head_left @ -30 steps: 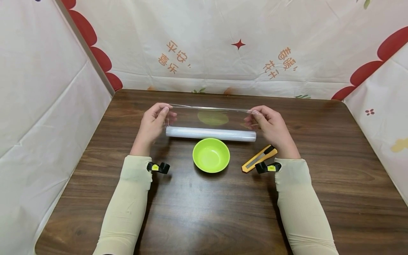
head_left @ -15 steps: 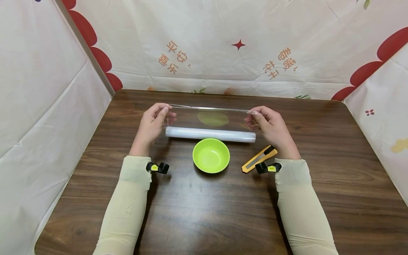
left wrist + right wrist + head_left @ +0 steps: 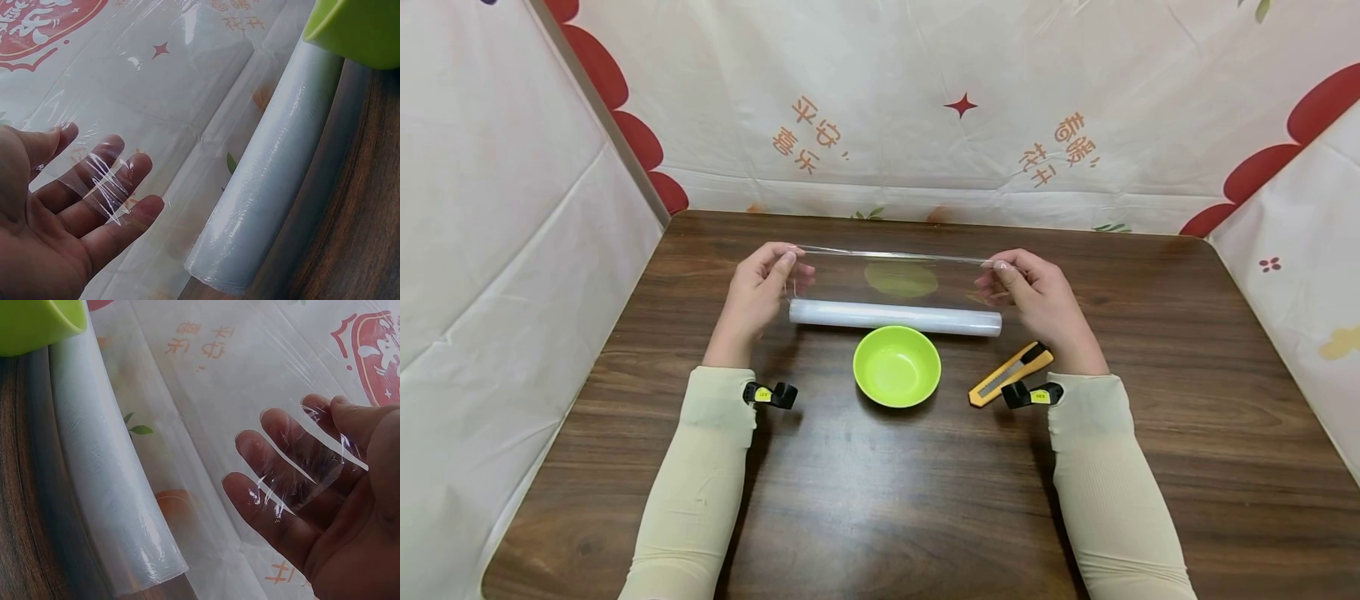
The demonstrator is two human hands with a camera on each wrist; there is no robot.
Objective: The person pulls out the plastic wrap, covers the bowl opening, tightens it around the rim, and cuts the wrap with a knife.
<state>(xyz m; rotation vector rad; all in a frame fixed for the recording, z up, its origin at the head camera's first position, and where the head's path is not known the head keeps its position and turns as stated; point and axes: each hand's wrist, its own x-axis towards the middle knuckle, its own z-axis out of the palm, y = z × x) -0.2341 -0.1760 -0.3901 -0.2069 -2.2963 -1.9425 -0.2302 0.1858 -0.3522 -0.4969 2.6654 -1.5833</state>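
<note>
A sheet of clear plastic wrap stretches between my two hands, raised behind its roll. My left hand pinches one corner between thumb and index finger; the other fingers spread behind the film in the left wrist view. The opposite corner is pinched the same way by my right hand. The white plastic wrap roll lies crosswise on the table, its film running up to my hands. Just in front of it stands a green bowl, with nothing inside. The bowl's reflection shows in the film.
A yellow utility knife lies on the brown wooden table, right of the bowl and close to my right wrist. White printed cloth hangs behind the table and along both sides.
The roll has shifted very slightly toward me. Both hands keep their pinch on the film and stay almost still.
</note>
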